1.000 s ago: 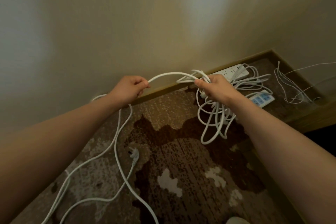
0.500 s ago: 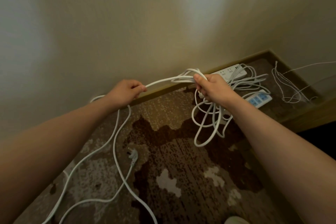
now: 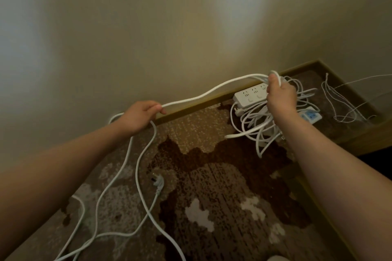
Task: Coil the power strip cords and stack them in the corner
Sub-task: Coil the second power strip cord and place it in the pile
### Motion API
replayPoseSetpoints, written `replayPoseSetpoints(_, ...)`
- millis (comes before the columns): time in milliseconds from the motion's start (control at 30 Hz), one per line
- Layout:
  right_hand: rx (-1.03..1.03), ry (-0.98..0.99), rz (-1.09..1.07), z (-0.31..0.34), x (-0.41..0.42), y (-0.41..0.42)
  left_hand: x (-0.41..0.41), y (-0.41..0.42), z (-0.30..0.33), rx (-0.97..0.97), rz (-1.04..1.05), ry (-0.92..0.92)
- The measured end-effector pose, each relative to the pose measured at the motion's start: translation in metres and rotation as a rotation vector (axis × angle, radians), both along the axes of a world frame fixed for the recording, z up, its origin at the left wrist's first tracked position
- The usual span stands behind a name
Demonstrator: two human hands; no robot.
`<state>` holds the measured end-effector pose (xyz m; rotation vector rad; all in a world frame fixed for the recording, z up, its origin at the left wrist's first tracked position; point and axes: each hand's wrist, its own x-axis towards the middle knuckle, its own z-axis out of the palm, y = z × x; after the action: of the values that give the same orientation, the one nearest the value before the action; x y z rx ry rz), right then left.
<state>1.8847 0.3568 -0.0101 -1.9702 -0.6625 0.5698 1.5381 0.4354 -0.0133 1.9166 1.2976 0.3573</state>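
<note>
Head view: both hands [image 3: 141, 115] [image 3: 280, 97] grip white cord [image 3: 212, 91].

Left hand [image 3: 141, 115] pinches white cord [image 3: 203, 95]; right hand [image 3: 280, 96] grips coiled loops [image 3: 256, 127] above power strip [image 3: 248, 96] near carpet's [image 3: 212, 186] corner.

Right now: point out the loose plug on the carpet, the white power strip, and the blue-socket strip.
loose plug [image 3: 158, 182], head view, on the plug body.
white power strip [image 3: 249, 97], head view, on its top face by the sockets.
blue-socket strip [image 3: 310, 116], head view, on the blue socket face.
</note>
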Motion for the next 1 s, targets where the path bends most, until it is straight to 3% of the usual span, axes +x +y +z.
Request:
replayPoseSetpoints(100,-0.028,0.068,0.103,-0.001,-0.013,0.001,0.011,-0.002,0.002,-0.036,0.098,-0.04)
replayPoseSetpoints(400,-0.012,0.109,0.396,-0.003,-0.067,0.003,0.094,-0.031,0.014,-0.12,0.091,-0.229)
replayPoseSetpoints(533,-0.034,0.111,0.397,-0.005,-0.07,0.0,0.108,-0.05,0.012,-0.121,0.042,-0.275)
replayPoseSetpoints(700,-0.097,0.1,0.362,-0.006,-0.066,-0.003,0.111,-0.06,0.013,-0.275,0.039,-0.39)
replayPoseSetpoints(833,-0.096,0.126,0.36,-0.004,-0.068,-0.001,0.114,-0.064,0.015,-0.265,-0.094,-0.349)
replayPoseSetpoints(1000,-0.054,0.431,0.269,-0.005,-0.067,0.004,0.117,-0.066,0.006,-0.192,-0.189,-0.26)
